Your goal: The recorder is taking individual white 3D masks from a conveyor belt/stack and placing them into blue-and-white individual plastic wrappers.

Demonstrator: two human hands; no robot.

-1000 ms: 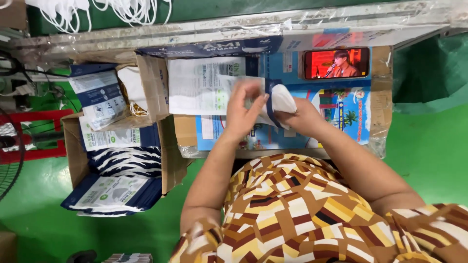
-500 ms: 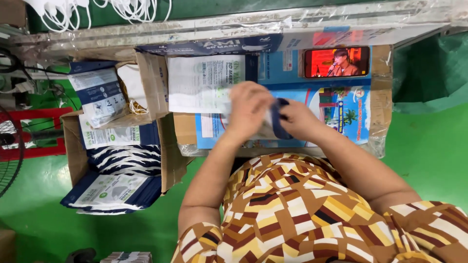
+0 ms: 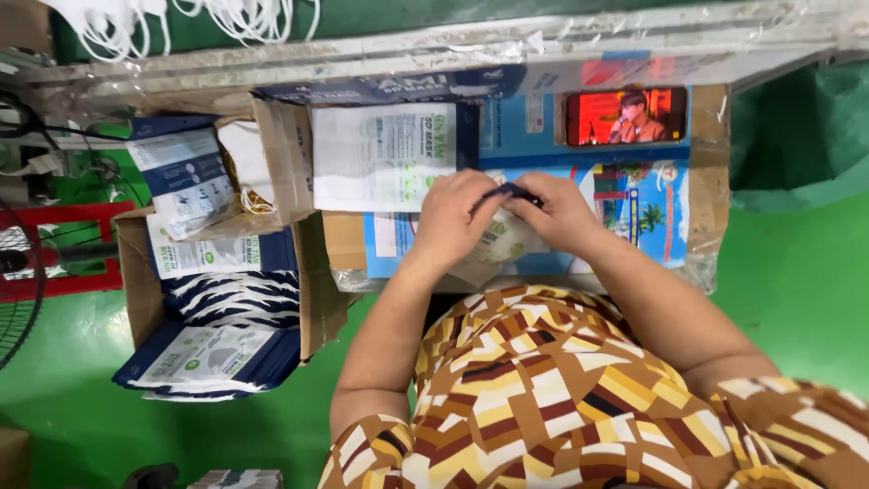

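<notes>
**Dark-blue pouch edge pinched between two hands over a cardboard work surface**

Navy and white make up the mask pouch (image 3: pixel 493 237) that lies flat on the cardboard table top (image 3: pixel 706 181), just in front of the person's body. The head view, the only one, looks straight down on it. The left hand (image 3: pixel 455 220) rests on the pouch's left part with fingers curled down onto it, and its thumb and forefinger meet at the dark-blue top edge (image 3: pixel 510 190) of the pouch. The right hand (image 3: pixel 559 214) comes in from the other side and closes on the same dark edge, so both hands pinch that strip between them, fingertips almost touching each other. Most of the pouch is hidden under the two hands; only its pale lower part and the dark edge show.

Just beyond the left hand lies a stack of flat white mask pouches (image 3: pixel 380 154) with green print, sitting in a shallow dark-blue tray. To the right of that stack, well behind the right hand, a phone (image 3: pixel 626 116) lies on its side with a red picture lit on its screen. A colourful printed sheet (image 3: pixel 647 204) with blue and palm-tree artwork covers the table under and beside the right hand.

Left of the table stands an open cardboard box (image 3: pixel 136 290) packed with filled navy-and-white pouches (image 3: pixel 213 349), some spilling over its near edge. At the top edge of the view white face masks (image 3: pixel 100 23) hang by their ear loops. Below lies a green floor (image 3: pixel 797 272).
</notes>
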